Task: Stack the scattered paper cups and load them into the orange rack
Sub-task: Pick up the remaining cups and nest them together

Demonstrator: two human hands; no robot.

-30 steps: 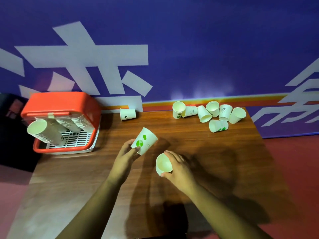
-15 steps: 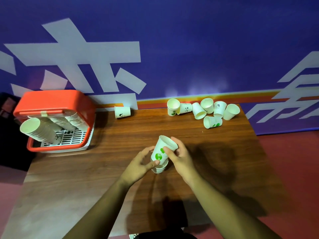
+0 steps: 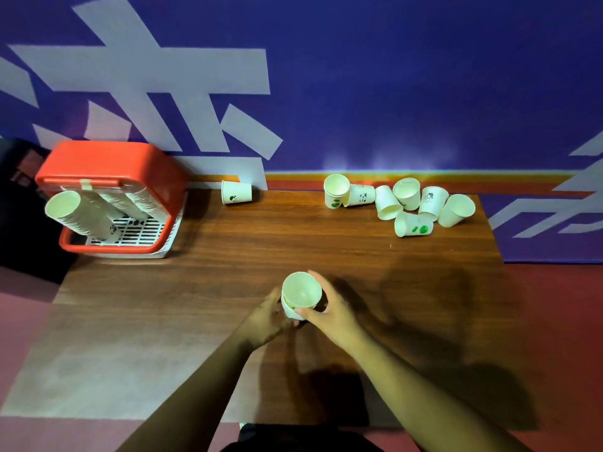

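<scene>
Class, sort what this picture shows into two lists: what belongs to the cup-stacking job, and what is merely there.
Belongs to the job: nested cups held by left hand and right hand; lone cup; cluster of loose cups; orange rack; cup stacks in it.
Merely there: table; blue wall; red floor.

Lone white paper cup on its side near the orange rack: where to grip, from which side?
Take the lone white paper cup across its mid body, coming from above: it lies on its side, wide end towards the orange plastic rack, with the blue wall close behind.
</scene>
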